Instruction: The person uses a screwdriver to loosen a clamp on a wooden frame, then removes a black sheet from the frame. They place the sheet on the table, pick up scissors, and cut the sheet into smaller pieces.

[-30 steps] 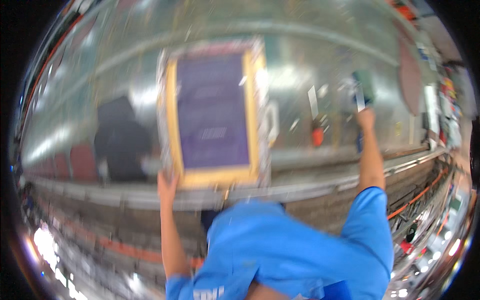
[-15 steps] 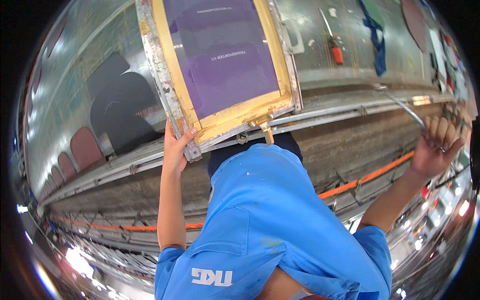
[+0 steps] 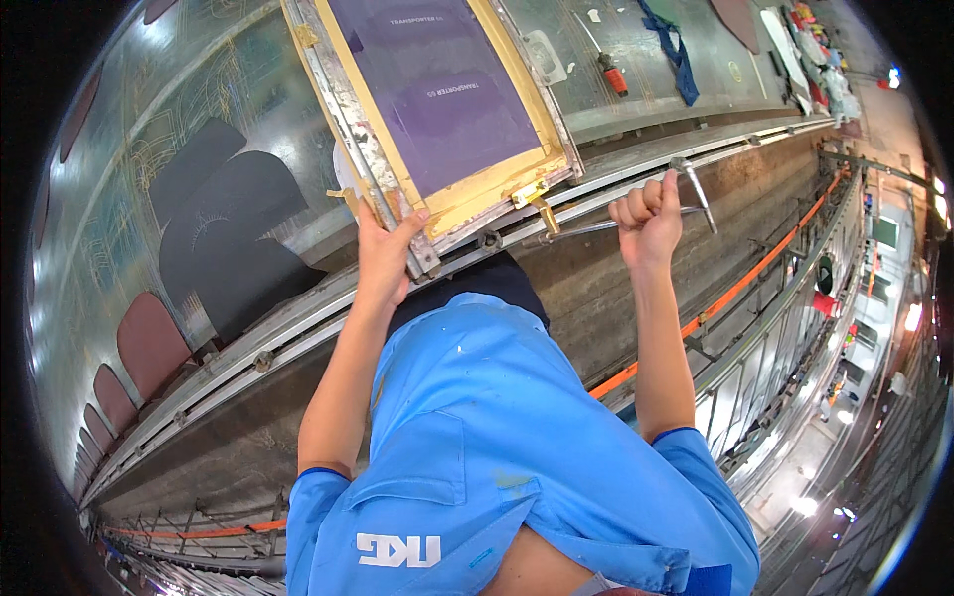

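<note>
My left hand [image 3: 388,248] is closed on the near left corner of a screen-printing frame [image 3: 492,206], thumb on top. The frame has yellow taped borders around a purple mesh [image 3: 462,124] and lies tilted over the table edge. On its near side sits a brass-coloured clamp [image 3: 545,211]. My right hand [image 3: 648,221], to the right of the clamp, is wrapped around a bent metal wrench [image 3: 700,194]. The wrench's left end is beside the clamp's lower end; whether they touch I cannot tell.
Metal rails [image 3: 740,149] run along the table edge. Dark fabric pieces [image 3: 234,219] and maroon panels [image 3: 151,340] lie on the left. A red-handled screwdriver [image 3: 612,74] and blue cloth [image 3: 678,60] lie on the far right. An orange pipe [image 3: 730,283] runs below the rails.
My right hand has swung left with the wrench, from far right to near the clamp. My left hand stays on the frame corner. The whole view has turned and shifted slightly.
</note>
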A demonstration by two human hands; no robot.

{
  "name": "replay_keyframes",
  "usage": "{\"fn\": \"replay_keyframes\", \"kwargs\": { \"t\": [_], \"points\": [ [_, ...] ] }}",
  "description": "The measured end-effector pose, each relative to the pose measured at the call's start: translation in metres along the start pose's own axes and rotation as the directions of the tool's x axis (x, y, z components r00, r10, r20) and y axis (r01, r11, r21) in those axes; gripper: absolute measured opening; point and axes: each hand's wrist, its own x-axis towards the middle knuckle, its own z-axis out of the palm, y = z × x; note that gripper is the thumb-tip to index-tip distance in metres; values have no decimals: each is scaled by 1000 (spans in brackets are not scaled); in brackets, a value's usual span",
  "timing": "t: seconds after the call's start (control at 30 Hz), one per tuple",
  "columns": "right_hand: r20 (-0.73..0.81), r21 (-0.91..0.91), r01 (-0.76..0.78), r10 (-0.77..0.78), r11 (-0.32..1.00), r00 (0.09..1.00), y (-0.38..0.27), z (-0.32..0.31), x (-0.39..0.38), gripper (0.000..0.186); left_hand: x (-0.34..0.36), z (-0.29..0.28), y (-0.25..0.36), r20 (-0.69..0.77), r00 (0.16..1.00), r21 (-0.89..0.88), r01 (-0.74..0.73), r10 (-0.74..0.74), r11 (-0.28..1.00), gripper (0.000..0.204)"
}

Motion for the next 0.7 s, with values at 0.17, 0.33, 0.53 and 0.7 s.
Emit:
{"fn": "replay_keyframes", "kwargs": {
  "t": [0.17,0.33,0.53,0.7],
  "points": [
    [373,270,-329,217,905,902,-24,53,-28,55,4,-4,-8,-8,1000,-23,-21,21,1000,59],
    [416,408,-459,287,789,863,-41,55,-33,54,1,-6,-5,6,1000,11,7,-7,1000,59],
    [-12,76,33,-32,997,999,-45,28,-33,51,11,-7,-20,-9,999,50,-47,48,998,57],
    [409,145,-372,287,917,866,-67,57,-20,52,5,-16,-14,-13,999,43,31,-30,999,61]
  ]
}}
